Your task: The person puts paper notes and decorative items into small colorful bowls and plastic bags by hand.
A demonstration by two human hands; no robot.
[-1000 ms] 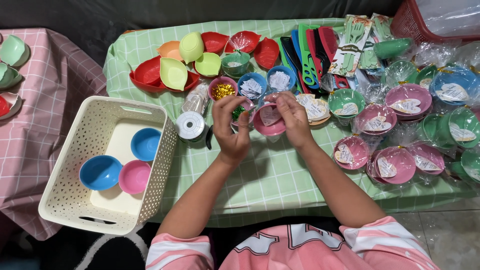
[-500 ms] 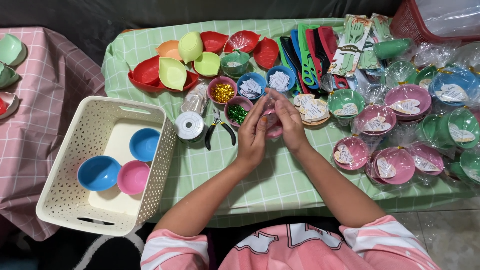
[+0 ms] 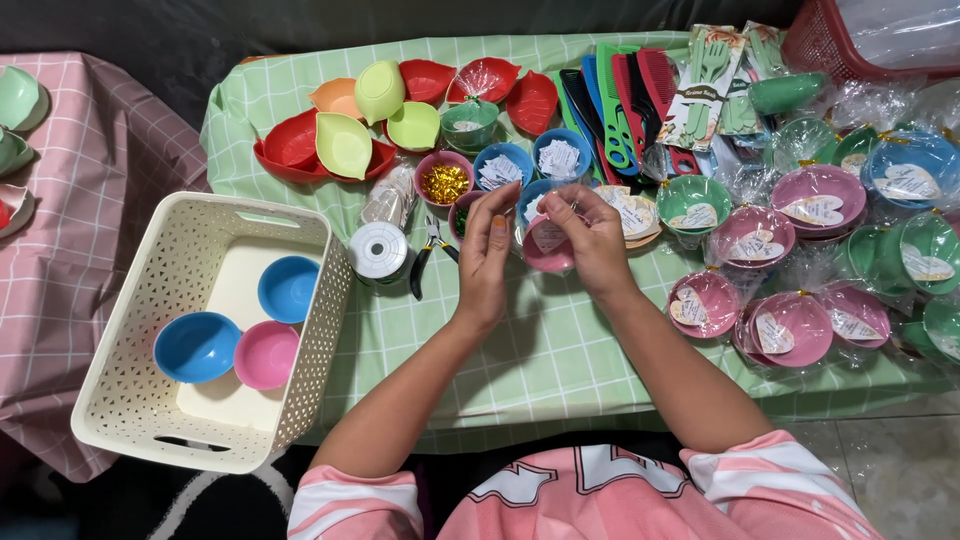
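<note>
Fingers [image 3: 560, 205] of both hands pinched on a small pink bowl [image 3: 548, 250], clear-wrapped, white heart-shaped tag inside.

A table [image 3: 560, 360] under a green checked cloth fills the middle. Left of it stands a second table [image 3: 60, 300] in pink checked cloth. A dark wall [image 3: 200, 30] runs behind both. Pale floor tiles [image 3: 890, 470] show at lower right. Light is even.
</note>
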